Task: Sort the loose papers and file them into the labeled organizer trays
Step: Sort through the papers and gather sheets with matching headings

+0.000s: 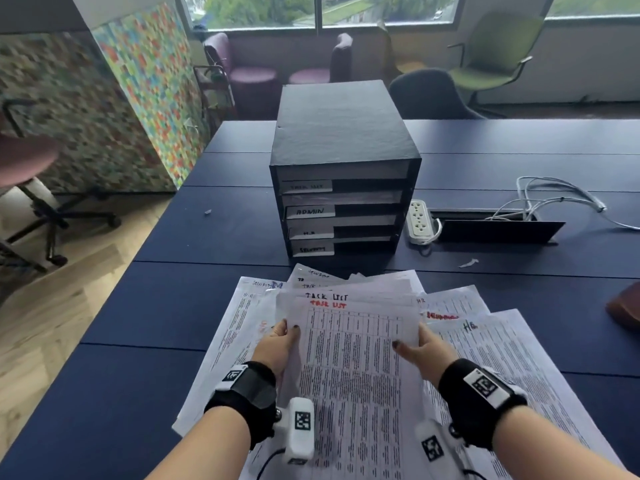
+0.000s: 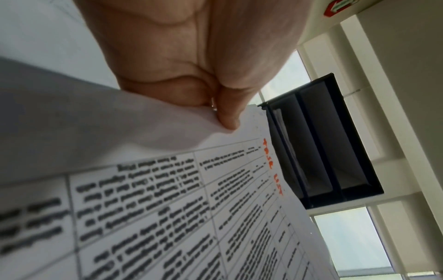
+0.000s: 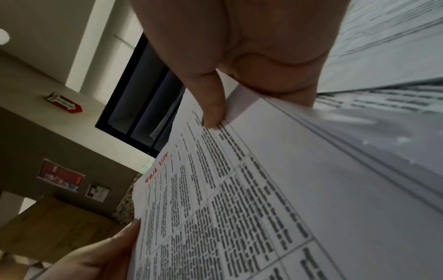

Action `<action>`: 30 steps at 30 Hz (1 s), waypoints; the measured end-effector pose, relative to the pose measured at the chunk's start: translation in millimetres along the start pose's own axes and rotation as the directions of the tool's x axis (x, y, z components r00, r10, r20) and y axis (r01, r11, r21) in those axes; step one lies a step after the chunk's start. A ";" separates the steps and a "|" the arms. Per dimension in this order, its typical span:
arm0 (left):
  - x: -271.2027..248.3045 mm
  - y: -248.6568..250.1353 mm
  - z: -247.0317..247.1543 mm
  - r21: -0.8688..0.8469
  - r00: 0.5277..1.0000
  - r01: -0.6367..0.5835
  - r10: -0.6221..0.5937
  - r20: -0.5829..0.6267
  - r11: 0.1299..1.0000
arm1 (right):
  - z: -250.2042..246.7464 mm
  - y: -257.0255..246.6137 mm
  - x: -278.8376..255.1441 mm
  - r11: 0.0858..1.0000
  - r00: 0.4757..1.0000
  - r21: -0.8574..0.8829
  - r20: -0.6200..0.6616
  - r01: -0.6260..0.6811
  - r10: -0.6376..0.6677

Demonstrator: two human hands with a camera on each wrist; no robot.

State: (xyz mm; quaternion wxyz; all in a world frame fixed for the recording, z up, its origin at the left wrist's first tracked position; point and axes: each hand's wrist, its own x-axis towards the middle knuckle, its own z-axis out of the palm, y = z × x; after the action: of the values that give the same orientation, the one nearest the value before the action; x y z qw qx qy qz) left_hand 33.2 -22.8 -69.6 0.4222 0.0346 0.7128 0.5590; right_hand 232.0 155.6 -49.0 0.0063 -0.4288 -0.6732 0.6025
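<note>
We pinch the task-list sheet by both edges: left hand, right hand. It's over the loose papers, organizer behind.

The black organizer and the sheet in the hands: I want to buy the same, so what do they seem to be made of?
The organizer looks like stiff board wrapped in matte black textured covering: its top shows a fine grain and no gloss, though plastic cannot be ruled out. The sheet is thin white office paper with a printed table and a red handwritten heading; it bends where the left hand and right hand pinch its edges.
</note>
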 end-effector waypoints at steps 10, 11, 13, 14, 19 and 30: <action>6.0 1.8 20.3 0.168 0.998 -0.042 0.051 -0.047 0.985 | -18.4 27.3 0.9 0.980 0.983 0.108 -0.055 -0.167 0.173; 8.2 2.8 19.9 0.335 0.989 -0.032 0.078 -0.123 0.942 | -22.1 28.4 1.4 0.983 0.980 0.109 -0.117 -0.146 0.159; 15.0 1.0 13.6 0.576 0.950 0.037 0.150 -0.274 0.816 | -31.4 32.4 2.8 0.984 0.962 0.128 -0.226 -0.126 0.153; 20.0 -1.9 9.9 0.584 0.933 0.079 0.146 -0.328 0.808 | -35.8 32.8 2.2 0.982 0.955 0.149 -0.254 -0.120 0.156; 31.6 -5.0 -0.8 0.496 0.903 0.146 0.089 -0.420 0.856 | -50.0 45.2 2.3 0.962 0.945 0.226 -0.252 -0.151 0.207; 20.1 8.6 -4.6 0.241 0.922 -0.031 0.121 -0.368 0.970 | -42.6 50.5 2.6 0.953 0.967 0.249 -0.140 -0.174 0.213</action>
State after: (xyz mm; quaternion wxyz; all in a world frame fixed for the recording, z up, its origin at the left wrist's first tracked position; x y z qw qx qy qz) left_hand 13.7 -12.7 -73.6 0.2469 0.0021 0.8392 0.4846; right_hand 281.5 186.8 -79.9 0.0534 -0.5373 -0.5491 0.6380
